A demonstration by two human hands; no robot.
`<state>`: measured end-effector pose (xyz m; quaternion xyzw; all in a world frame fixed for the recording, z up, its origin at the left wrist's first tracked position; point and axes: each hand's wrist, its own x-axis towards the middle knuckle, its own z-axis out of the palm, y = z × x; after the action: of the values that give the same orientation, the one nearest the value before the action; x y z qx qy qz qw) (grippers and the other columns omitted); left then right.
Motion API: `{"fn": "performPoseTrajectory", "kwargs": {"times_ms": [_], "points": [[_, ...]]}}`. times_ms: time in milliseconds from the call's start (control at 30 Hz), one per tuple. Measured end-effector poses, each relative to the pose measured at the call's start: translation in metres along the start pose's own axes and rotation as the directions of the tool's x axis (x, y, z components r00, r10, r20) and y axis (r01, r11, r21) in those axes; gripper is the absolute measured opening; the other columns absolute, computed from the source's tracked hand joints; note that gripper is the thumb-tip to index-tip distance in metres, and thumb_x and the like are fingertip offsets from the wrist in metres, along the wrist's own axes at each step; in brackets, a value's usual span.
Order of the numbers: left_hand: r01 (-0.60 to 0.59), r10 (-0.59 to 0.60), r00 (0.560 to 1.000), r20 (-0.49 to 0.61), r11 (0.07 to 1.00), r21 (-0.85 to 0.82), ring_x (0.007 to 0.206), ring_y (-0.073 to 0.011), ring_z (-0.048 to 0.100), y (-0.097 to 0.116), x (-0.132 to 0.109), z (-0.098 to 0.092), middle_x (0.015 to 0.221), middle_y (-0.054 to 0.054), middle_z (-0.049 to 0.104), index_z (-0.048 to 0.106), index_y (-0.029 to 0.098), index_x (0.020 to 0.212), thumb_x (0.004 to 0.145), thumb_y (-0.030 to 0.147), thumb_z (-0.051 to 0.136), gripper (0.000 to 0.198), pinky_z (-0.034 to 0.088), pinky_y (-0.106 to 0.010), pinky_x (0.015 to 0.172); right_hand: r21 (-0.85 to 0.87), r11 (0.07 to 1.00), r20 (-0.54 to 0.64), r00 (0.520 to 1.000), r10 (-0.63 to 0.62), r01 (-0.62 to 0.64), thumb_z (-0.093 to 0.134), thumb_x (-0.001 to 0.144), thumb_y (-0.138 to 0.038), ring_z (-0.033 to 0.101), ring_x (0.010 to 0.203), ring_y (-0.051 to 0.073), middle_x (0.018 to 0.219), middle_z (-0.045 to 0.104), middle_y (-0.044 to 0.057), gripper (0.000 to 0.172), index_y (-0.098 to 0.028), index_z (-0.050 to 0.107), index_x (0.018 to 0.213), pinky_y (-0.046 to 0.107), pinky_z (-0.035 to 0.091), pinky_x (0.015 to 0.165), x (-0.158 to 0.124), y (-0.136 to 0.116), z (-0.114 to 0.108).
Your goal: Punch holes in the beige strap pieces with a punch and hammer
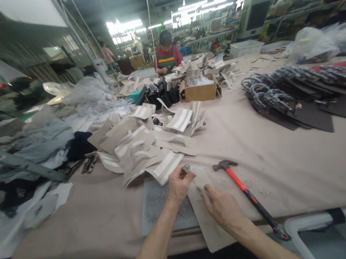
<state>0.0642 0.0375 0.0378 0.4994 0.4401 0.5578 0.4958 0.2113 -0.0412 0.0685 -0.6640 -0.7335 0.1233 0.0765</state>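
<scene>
A long beige panel [209,222] lies over the right part of a grey board [154,208] and reaches past the table's front edge. At the panel's far end, my left hand [178,183] pinches a small round silvery piece [187,168]. My right hand [221,206] is on the panel just to the right, its thumb and index finger closed together near a strap-like part; whatever lies between those fingertips is too small to make out. A claw hammer [239,180] with a red and black handle rests to the right of my right hand.
Beige pieces with white strips [144,150] are heaped beyond my hands. Dark panels with wrapped handles [299,100] lie at the right. A cardboard box [200,92] stands farther back, near a seated person [168,56]. Plastic bags [88,94] cover the left.
</scene>
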Motion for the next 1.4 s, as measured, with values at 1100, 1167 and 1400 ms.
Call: {"fn": "performPoseTrajectory", "kwargs": {"times_ms": [1100,1167,1400], "points": [[-0.060,0.035,0.990,0.137,0.981,0.184,0.076,-0.0185,0.065,-0.044,-0.002,-0.004,0.083,-0.004,0.071,0.069,0.017,0.091,0.080,0.026,0.068,0.015,0.051,-0.026,0.072,0.238,0.859,0.099,0.891,0.442,-0.453,0.057,0.088,-0.018,0.058,0.074,0.022,0.077,0.057,0.005,0.001,-0.018,0.057,0.087,0.031,0.040,0.064,-0.009,0.127,0.013],[-0.070,0.033,0.986,0.164,0.972,0.226,0.073,-0.0175,0.063,-0.040,0.001,-0.004,0.080,-0.003,0.069,0.069,0.017,0.092,0.078,0.026,0.068,0.017,0.049,-0.026,0.070,0.601,0.524,0.393,0.794,0.465,-0.604,0.058,0.084,-0.016,0.052,0.060,0.016,0.065,0.050,-0.002,0.010,-0.020,0.051,0.078,0.027,0.038,0.055,-0.006,0.120,0.005],[-0.023,-0.009,0.977,0.214,0.989,0.147,0.067,-0.0151,0.057,-0.037,0.009,-0.009,0.073,0.000,0.064,0.067,0.017,0.082,0.074,0.031,0.070,0.016,0.046,-0.024,0.065,0.728,-0.105,0.675,0.680,0.287,-0.678,0.049,0.093,-0.017,0.035,0.040,0.005,0.061,0.043,-0.007,0.016,-0.019,0.046,0.077,0.018,0.031,0.036,-0.001,0.095,-0.005]]}}
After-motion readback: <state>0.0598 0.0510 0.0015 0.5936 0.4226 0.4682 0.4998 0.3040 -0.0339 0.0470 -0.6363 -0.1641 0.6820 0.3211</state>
